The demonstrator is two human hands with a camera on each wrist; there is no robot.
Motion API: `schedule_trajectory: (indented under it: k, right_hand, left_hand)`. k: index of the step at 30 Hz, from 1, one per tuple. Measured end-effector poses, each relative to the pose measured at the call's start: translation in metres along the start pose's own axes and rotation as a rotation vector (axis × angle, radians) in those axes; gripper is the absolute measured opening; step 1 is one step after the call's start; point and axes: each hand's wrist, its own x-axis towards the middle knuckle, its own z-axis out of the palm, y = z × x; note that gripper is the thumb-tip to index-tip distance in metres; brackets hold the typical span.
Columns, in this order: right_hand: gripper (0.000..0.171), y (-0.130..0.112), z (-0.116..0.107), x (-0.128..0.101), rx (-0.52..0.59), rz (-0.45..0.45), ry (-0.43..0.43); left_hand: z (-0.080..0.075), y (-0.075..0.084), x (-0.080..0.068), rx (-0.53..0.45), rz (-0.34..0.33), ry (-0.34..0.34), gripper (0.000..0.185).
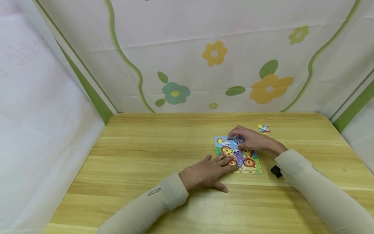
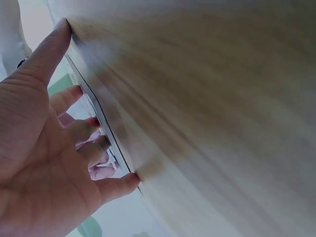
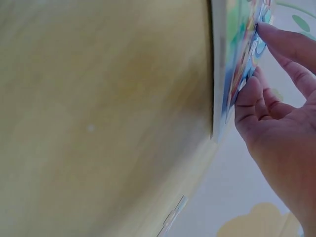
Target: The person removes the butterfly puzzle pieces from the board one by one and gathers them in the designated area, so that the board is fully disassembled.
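Observation:
A square butterfly jigsaw puzzle (image 1: 257,167) in a thin board lies flat right of the table's middle. My left hand (image 1: 208,170) rests with fingers spread over its left and lower part, the thumb out on the wood. In the left wrist view, the left hand (image 2: 54,148) has its fingertips at the board's edge. My right hand (image 1: 248,138) reaches over the upper right of the picture, fingers bent, and pinches a blue puzzle piece (image 1: 241,139) at the rainbow area. The right wrist view has the right hand (image 3: 281,94) with thumb and fingertips right at the puzzle's face.
One loose puzzle piece (image 1: 264,129) lies on the table behind the right hand. A small black object (image 1: 276,171) sits beside the right sleeve. The wooden table (image 1: 140,146) meets a white cloth backdrop (image 1: 187,48) with printed flowers at its far edge.

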Motion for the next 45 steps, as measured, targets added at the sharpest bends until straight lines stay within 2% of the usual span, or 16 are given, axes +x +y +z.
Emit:
schedule_trajectory:
  k: [8, 24, 45]
  right_hand:
    - [0.041, 0.0005, 0.0009, 0.0032, -0.02, 0.006, 0.016]
    - [0.046, -0.0031, -0.0012, 0.0043, -0.061, 0.011, -0.025]
    - [0.048, -0.0047, -0.0038, 0.0043, -0.071, 0.007, -0.015]
  left_hand:
    - [0.0003, -0.0005, -0.0004, -0.014, -0.002, -0.004, 0.085]
    - [0.0016, -0.0011, -0.0001, 0.005, 0.001, 0.001, 0.085]
    - [0.0009, -0.0017, 0.0002, 0.022, 0.001, 0.0, 0.085]
